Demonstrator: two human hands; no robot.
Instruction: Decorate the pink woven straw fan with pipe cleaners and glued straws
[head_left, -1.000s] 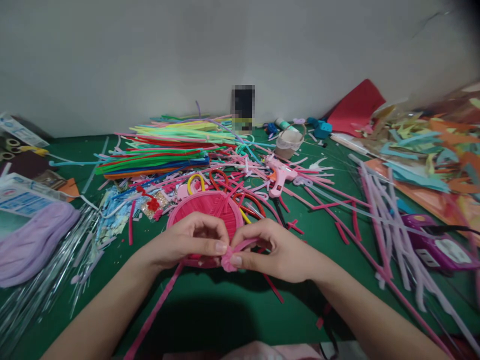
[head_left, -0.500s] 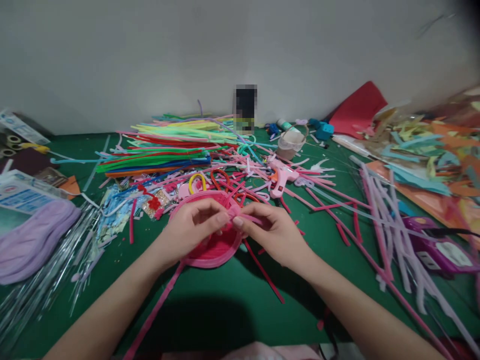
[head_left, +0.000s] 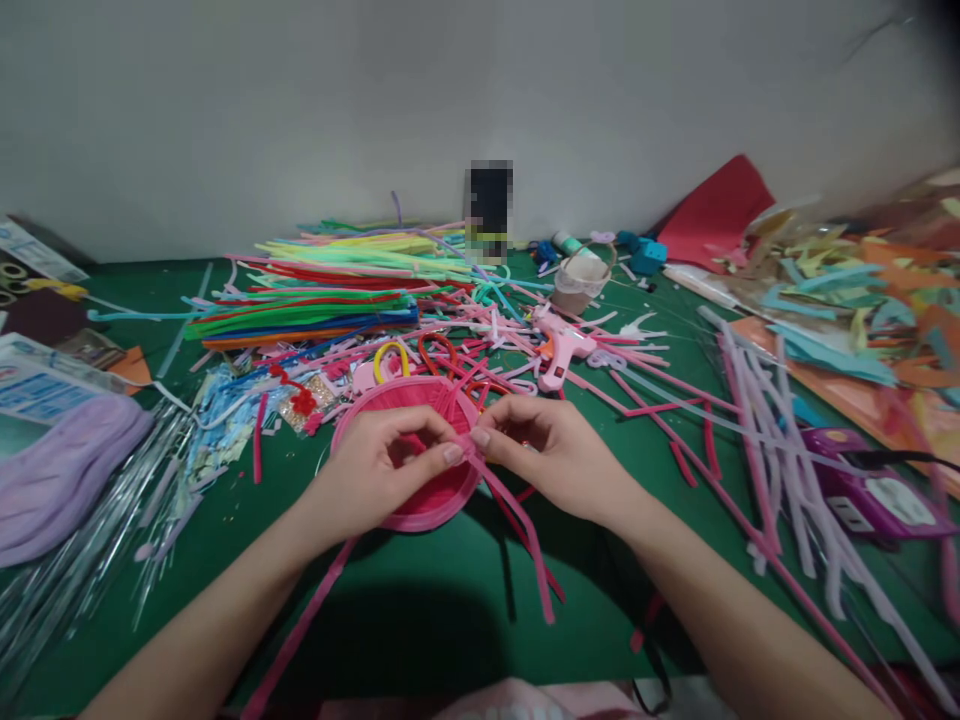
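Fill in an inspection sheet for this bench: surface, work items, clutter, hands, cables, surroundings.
Surface: green tabletop, heavily covered toward the back and sides.
Work items: round pink piece beneath the hands; pink strip slanting down from the fingertips.
Clutter: multicoloured stems bundled behind; paper scraps at right; pink glue gun among loose strips.
Hands: left hand pinches the pink strip; right hand has its fingertips beside it, grip unclear.
Cables: black cable by the purple device.
Surroundings: grey wall behind.
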